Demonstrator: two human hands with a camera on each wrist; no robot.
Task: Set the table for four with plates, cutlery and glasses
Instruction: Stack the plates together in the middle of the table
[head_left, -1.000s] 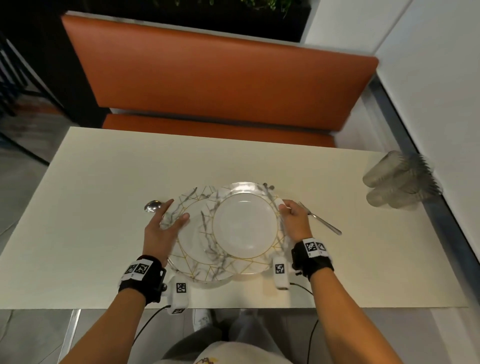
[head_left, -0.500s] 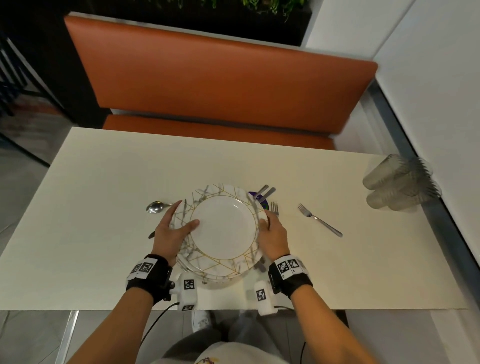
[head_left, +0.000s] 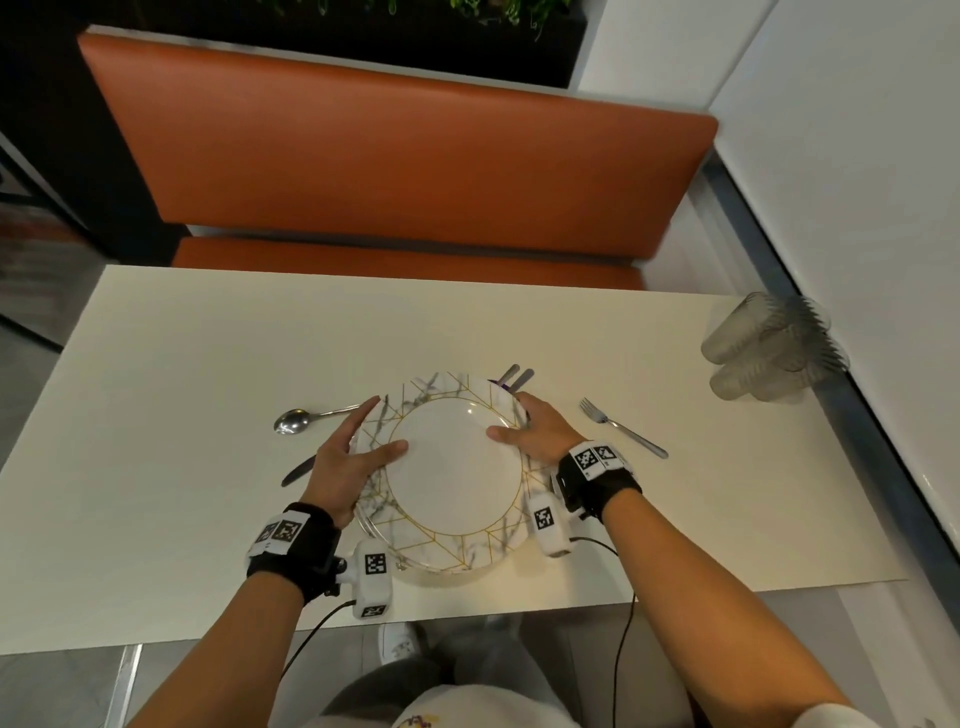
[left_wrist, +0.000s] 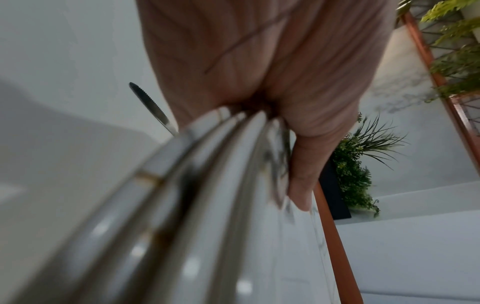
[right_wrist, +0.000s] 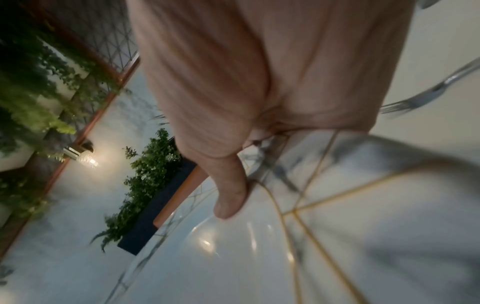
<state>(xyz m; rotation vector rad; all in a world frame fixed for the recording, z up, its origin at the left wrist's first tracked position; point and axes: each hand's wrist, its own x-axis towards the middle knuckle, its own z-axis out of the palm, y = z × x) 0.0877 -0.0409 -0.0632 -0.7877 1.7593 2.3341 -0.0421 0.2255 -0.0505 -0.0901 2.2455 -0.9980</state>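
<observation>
A stack of marble-patterned plates (head_left: 452, 467) with gold lines is held over the near middle of the cream table (head_left: 208, 338). My left hand (head_left: 382, 426) grips its left rim, thumb on the top plate. My right hand (head_left: 511, 418) grips the right rim the same way. The left wrist view shows several stacked rims (left_wrist: 182, 205) under the thumb (left_wrist: 301, 185). In the right wrist view the thumb (right_wrist: 231, 195) presses on the top plate (right_wrist: 337, 205). Whether the stack rests on the table is unclear.
A spoon (head_left: 293, 420) and a knife (head_left: 298, 470) lie left of the stack, a fork (head_left: 623, 428) right of it. Two cutlery handles (head_left: 517, 379) poke out behind the plates. Stacked clear glasses (head_left: 769, 353) lie at the far right edge. An orange bench (head_left: 395, 156) runs behind the table.
The two offset plates have been slid together into one aligned stack. My right hand moved left with its plate, uncovering the fork; my thumbs now lie on the top plate.
</observation>
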